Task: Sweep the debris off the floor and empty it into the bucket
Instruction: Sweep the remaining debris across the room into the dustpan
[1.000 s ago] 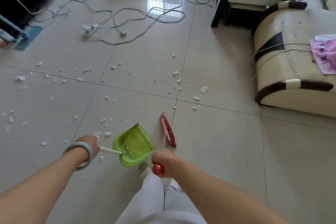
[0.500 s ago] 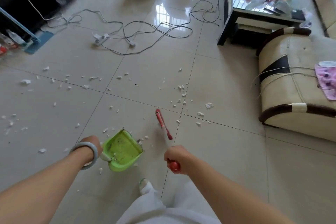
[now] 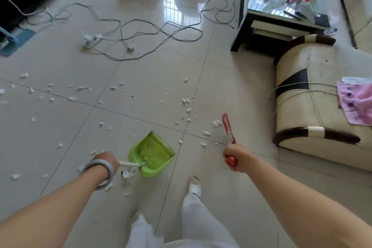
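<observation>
My left hand (image 3: 105, 161) grips the white handle of a green dustpan (image 3: 152, 154) held low over the tiled floor. The pan faces away from me. My right hand (image 3: 236, 156) holds the red knob end of a red broom (image 3: 228, 129), whose head reaches the floor to the right of the pan. White paper scraps (image 3: 185, 101) lie scattered across the tiles ahead and to the left, with a small clump (image 3: 127, 174) under the pan's handle. No bucket shows in this view.
Tangled cables and a power strip (image 3: 91, 39) sprawl across the floor further ahead. A cream sofa arm (image 3: 302, 96) stands at the right, a black glass-topped table (image 3: 267, 18) behind it. My feet and white trousers (image 3: 193, 211) are below.
The broom has swung from the pan's right edge out to the right, near the scraps by the tile joint. The dustpan shifted slightly right; I stepped forward.
</observation>
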